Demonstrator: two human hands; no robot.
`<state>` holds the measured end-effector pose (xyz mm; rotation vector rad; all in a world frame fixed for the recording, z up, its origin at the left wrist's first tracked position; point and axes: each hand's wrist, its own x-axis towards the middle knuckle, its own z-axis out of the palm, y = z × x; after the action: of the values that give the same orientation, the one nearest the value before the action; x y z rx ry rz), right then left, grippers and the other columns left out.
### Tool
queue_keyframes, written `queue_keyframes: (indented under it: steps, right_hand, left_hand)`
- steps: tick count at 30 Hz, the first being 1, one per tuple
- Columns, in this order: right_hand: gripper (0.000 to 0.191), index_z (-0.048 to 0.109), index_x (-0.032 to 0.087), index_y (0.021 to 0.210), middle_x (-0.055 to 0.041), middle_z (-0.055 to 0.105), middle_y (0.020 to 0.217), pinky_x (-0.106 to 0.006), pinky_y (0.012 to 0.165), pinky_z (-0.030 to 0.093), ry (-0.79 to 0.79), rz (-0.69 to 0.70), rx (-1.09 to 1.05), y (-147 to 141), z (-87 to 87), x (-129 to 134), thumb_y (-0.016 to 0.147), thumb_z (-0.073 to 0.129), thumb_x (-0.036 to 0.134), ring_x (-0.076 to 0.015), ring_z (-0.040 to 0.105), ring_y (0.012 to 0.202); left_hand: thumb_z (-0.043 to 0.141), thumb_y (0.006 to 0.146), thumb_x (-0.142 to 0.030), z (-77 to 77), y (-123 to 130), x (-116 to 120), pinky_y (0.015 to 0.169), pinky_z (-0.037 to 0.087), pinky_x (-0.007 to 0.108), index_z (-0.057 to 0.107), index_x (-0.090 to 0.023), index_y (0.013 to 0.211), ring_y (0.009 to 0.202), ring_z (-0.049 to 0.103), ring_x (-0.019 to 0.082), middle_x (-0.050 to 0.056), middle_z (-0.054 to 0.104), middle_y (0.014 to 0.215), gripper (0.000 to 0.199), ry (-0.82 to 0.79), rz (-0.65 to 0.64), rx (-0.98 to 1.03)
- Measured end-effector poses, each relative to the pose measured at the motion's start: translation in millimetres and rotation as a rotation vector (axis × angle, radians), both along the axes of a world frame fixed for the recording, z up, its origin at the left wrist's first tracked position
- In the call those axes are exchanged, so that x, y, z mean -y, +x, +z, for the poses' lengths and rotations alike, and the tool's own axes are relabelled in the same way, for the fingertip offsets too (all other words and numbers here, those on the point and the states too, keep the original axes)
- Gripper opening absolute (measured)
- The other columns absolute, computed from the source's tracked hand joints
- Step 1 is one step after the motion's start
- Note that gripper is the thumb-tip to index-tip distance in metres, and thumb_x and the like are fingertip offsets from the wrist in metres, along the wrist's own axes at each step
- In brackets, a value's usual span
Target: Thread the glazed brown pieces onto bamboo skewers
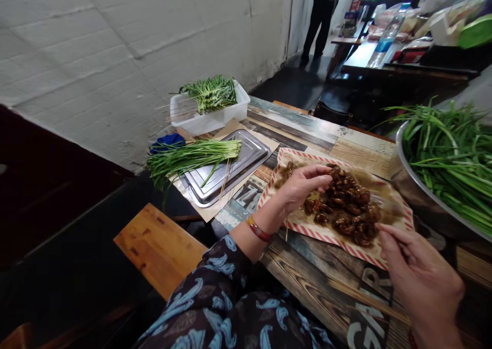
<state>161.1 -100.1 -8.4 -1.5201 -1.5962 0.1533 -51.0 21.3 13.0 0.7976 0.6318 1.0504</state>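
A heap of dark brown, glossy food pieces [351, 200] lies on paper with a red-and-white striped border [334, 241]. My left hand [307, 182] reaches over the heap from the left, its thumb and fingers closed on a dark brown piece at the top. At the heap's right edge, the thumb and forefinger of my right hand [418, 272] are pinched together; what they hold, if anything, I cannot make out. Thin wooden skewers [369, 300] lie on the table beside my right hand.
A metal tray [249, 151] bears long green stalks [196, 157] and skewers. Behind it stands a white plastic tub [230, 116] of greens. A large metal bowl [407, 169] of green leaves is at the right. A wooden stool [157, 249] stands lower left; a person [321, 18] stands farther back.
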Motion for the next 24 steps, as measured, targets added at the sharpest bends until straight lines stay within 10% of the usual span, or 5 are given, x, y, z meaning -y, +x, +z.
queue_keyframes:
  steps: [24]
  right_hand:
    - [0.014, 0.068, 0.022, 0.100, 0.0009, 0.072, 0.082, -0.024, 0.074, 0.054, 0.043, 0.124, 0.147, -12, 13.2, -6, 0.091, 0.058, 0.017, -0.0125, 0.068, 0.075]
  left_hand:
    - [0.081, 0.068, -0.021, 13.9, -6, -5, 0.073, 0.056, 0.027, 0.058, -0.016, 0.098, 0.075, 0.071, 0.015, 0.008, 0.074, 0.094, 0.038, -0.053, 0.045, 0.129]
